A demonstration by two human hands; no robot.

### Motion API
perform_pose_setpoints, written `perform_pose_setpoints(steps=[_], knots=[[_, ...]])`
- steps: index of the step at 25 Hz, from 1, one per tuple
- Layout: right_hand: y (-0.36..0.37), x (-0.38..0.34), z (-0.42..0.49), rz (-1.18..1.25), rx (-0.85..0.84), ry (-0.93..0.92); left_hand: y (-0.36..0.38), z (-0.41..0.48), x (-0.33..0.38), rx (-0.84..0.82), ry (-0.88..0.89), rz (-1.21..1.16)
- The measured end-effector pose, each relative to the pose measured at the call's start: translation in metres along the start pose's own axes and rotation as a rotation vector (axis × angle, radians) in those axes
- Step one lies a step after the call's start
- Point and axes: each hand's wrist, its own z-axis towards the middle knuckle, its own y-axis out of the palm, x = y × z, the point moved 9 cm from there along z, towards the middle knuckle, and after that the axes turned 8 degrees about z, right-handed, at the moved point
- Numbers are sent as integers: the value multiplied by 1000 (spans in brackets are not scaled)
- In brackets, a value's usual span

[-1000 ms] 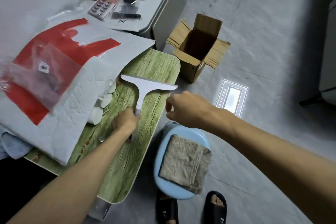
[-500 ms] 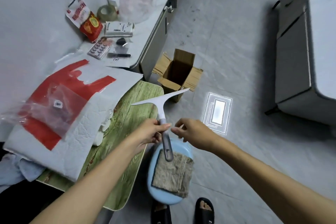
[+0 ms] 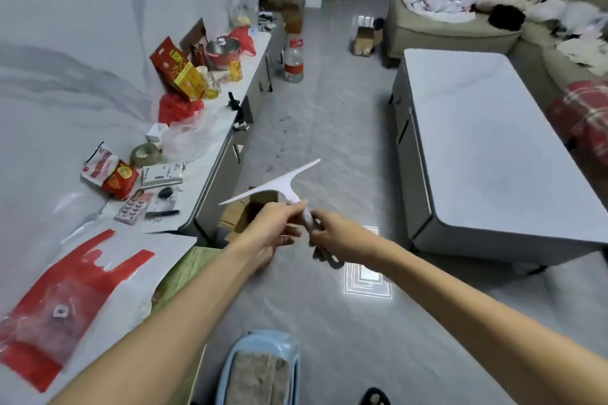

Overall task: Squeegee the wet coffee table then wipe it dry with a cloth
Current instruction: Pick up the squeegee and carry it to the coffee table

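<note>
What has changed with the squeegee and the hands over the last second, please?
The squeegee was lifted off the green table and carried up and rightward into the air. The right hand, free before, now grips its handle alongside the left hand. The cloth stays on the blue stool.

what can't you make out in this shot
All in the head view:
- squeegee: the handle is mostly covered by the left hand and right hand, and it is blurred.
- cloth: cut off by the bottom edge.
- white table: too soft to tell whether the top is wet or dry.
- green board: mostly hidden under the white sheet and the left arm.
</note>
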Motion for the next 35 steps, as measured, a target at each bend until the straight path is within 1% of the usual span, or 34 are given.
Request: perform_pose_setpoints(steps=[3, 4, 6, 9, 11, 13, 16, 18, 20, 23, 27, 29, 32, 35], knots=[[-98, 2, -7, -176, 64, 36, 60, 18, 72, -2, 67, 7], [-137, -4, -10, -232, 102, 14, 85, 27, 101, -3, 89, 12], [-207, -16, -13, -333, 209, -25, 128, 44, 156, -9, 108, 15], [-292, -25, -8, -504, 357, -21, 181, 69, 230, -30, 127, 89], [-335, -29, 4, -553, 432, -25, 197, 89, 267, -36, 151, 174], [-375, -32, 22, -592, 477, -33, 206, 115, 300, -57, 180, 311], [-448, -29, 62, -614, 490, 14, 217, 178, 353, -91, 242, 536], [-494, -30, 86, -632, 484, 28, 216, 227, 393, -49, 315, 642], [-536, -31, 113, -618, 462, 59, 214, 273, 439, -7, 403, 791], [-609, -24, 154, -464, 506, 184, 226, 345, 503, -49, 483, 971], [-701, -17, 206, -317, 553, 279, 262, 429, 573, -135, 536, 1087], [-753, -2, 248, -246, 580, 303, 290, 488, 610, -180, 577, 1150], [-823, 15, 308, -246, 569, 329, 326, 569, 652, -212, 588, 1218], [-911, 29, 366, -226, 581, 363, 371, 652, 702, -223, 611, 1277]])
